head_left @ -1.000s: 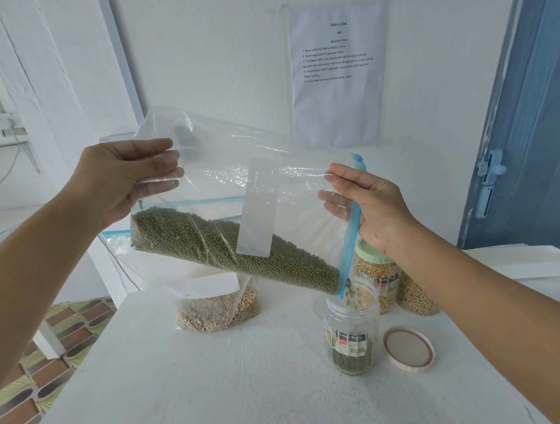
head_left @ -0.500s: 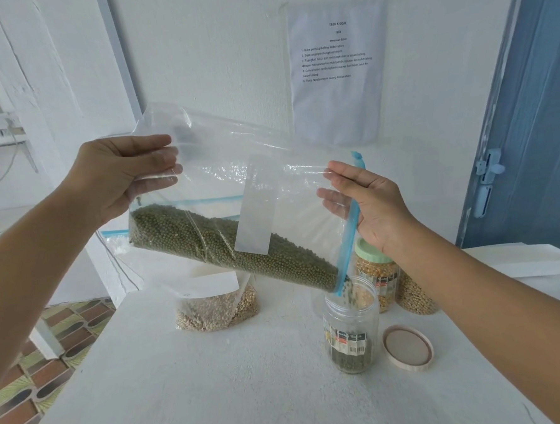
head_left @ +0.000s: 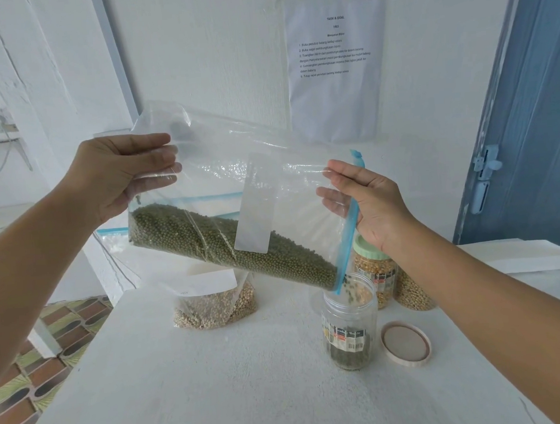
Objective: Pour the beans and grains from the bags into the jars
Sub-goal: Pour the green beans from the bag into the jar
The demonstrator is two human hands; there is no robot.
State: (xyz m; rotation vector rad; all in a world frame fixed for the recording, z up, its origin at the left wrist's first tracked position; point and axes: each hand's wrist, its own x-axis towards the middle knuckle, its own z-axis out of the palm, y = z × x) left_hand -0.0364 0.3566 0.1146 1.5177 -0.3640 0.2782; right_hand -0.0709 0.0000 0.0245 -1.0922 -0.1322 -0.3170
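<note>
A clear plastic zip bag is held in the air above a white, slightly rough table, tilted so that its blue zip strip hangs lowest at the right. The left hand grips the bag's closed upper corner, fingers curled over the crinkled film. The right hand pinches the film beside the zip strip, fingers on the near face and the rest behind it. The two hands are well apart, one at each end of the bag.

Small round green beans lie in a long band along the bag's lower edge, sloping down to the mouth. A blank white rectangular label sits on the near face of the bag. A few beans are falling from the lower corner of the mouth into an open, clear cylindrical jar standing directly below. The jar carries a printed label band and has a shallow layer of green beans at its bottom.

A round pale lid lies flat on the table just right of the jar. Behind it stands a jar of yellow kernels with a pale green cap, and beside that a container of tan grain, partly hidden. To the left a smaller clear bag of pale round grains rests on the table. A printed paper sheet is fixed to the white wall.
</note>
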